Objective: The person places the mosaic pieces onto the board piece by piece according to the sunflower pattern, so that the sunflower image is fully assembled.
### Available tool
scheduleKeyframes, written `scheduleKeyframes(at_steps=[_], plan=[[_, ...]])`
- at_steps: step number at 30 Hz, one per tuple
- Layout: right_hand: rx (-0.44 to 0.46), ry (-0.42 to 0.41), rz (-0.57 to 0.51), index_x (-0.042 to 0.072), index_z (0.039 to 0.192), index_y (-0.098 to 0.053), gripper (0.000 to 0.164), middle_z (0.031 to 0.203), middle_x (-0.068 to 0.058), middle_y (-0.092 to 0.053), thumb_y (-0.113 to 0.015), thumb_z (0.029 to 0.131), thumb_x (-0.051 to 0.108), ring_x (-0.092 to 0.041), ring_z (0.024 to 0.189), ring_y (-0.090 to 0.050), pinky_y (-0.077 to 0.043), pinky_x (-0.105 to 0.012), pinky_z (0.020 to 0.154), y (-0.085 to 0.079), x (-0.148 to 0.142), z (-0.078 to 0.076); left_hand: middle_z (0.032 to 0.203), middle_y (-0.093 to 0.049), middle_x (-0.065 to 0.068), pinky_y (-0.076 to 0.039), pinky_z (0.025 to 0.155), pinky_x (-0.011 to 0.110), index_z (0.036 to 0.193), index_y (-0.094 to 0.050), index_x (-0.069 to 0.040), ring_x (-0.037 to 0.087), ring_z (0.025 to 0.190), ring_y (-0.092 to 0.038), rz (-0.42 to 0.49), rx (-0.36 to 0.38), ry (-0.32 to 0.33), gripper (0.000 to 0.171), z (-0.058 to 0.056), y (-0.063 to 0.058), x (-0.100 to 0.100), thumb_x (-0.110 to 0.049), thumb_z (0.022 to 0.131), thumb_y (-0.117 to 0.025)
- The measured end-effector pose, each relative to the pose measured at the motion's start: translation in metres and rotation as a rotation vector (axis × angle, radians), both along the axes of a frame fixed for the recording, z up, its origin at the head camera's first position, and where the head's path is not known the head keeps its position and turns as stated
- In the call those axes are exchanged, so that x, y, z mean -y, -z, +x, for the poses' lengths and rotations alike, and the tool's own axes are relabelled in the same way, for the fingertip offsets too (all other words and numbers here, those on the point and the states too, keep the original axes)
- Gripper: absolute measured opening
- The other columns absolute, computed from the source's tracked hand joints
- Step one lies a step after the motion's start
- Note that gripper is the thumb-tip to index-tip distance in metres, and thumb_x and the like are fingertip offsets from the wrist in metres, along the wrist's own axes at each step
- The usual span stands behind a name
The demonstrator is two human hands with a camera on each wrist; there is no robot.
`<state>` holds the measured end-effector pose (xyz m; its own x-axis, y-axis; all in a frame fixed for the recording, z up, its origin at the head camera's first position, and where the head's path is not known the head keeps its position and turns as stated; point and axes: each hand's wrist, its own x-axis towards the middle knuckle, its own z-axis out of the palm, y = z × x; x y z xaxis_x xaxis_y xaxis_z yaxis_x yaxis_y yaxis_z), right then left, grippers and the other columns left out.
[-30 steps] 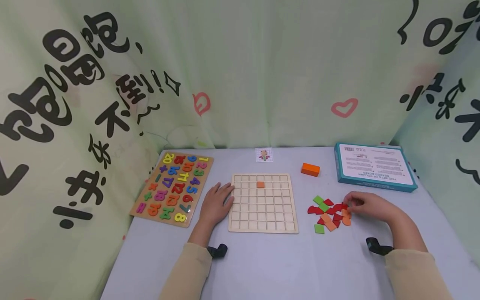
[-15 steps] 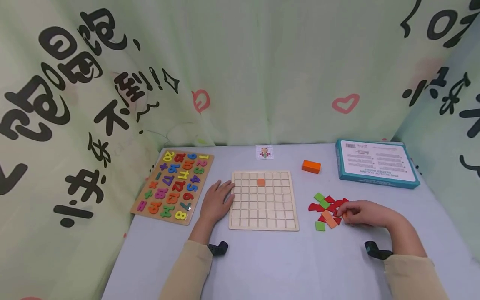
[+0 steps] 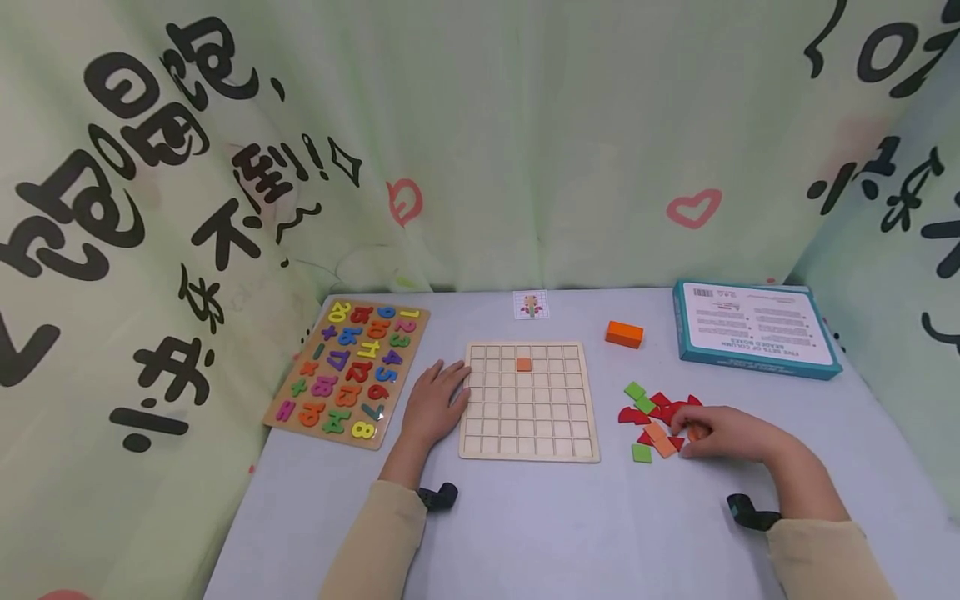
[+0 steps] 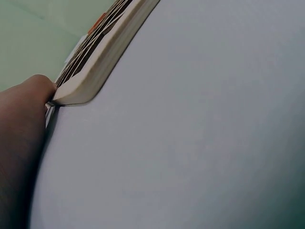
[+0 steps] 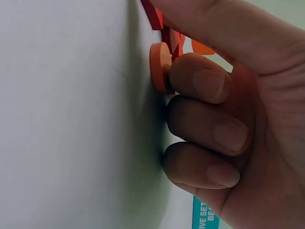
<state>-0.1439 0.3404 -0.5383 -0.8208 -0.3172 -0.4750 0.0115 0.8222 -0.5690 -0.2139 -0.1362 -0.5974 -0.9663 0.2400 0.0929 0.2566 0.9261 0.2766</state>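
Observation:
My left hand (image 3: 433,404) lies with its fingers extended at the left edge of the wooden grid board (image 3: 528,417). In the left wrist view its thumb (image 4: 38,90) touches the board's corner. One orange square tile (image 3: 523,364) sits in an upper cell. Over the right end of a pile of flat shapes is my right hand (image 3: 731,437), thumb and forefinger apart, the other fingers (image 5: 205,124) curled. An orange rounded piece (image 5: 160,67) touches one curled finger. A red piece (image 5: 152,15) is by the thumb; whether it is pinched cannot be seen.
Green squares (image 3: 642,453), red pieces (image 3: 632,415) and orange tiles (image 3: 660,440) make up the pile. Behind are an orange block (image 3: 624,334), a teal box (image 3: 757,329) and a small picture card (image 3: 531,305). A number puzzle board (image 3: 348,375) lies left.
My right hand has moved left and towards me, from the pile's upper right to its lower right side. The left hand stays at the grid board.

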Motion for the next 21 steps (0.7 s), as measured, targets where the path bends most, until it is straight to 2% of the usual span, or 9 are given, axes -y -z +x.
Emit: scheduleKeyframes(at_steps=[7,14,21], plan=[[-0.038,-0.005,0.007,0.024,0.106,-0.062,0.035,0.08,-0.001,-0.053,-0.08,0.079,0.037,-0.018,0.084,-0.052,-0.047,-0.026,0.061,0.0048,0.0054,0.0007,0.155,-0.043,-0.009,-0.023,0.125,0.046,0.147,-0.047,-0.031,0.025,0.151,-0.027,0.003,0.006,-0.004,0.049,0.0008,0.0002,0.0003,-0.047,0.101,-0.046],[-0.055,-0.011,0.013,0.024,0.108,-0.061,0.033,0.078,0.0,-0.054,-0.079,0.081,0.034,-0.018,0.083,-0.053,-0.048,-0.025,0.062,0.0052,0.0043,0.0039,0.155,-0.044,-0.009,-0.024,0.124,0.046,0.147,-0.047,-0.031,0.024,0.151,-0.028,0.005,-0.012,0.004,0.049,0.0006,0.0021,0.0,-0.047,0.101,-0.046],[-0.069,-0.003,-0.002,0.024,0.112,-0.061,0.038,0.08,0.0,-0.053,-0.079,0.081,0.036,-0.017,0.083,-0.052,-0.048,-0.023,0.061,0.0082,-0.0004,0.0047,0.154,-0.045,-0.009,-0.023,0.125,0.045,0.146,-0.048,-0.03,0.024,0.151,-0.028,0.017,-0.011,0.006,0.049,0.0001,0.0003,-0.0001,-0.046,0.101,-0.047]])
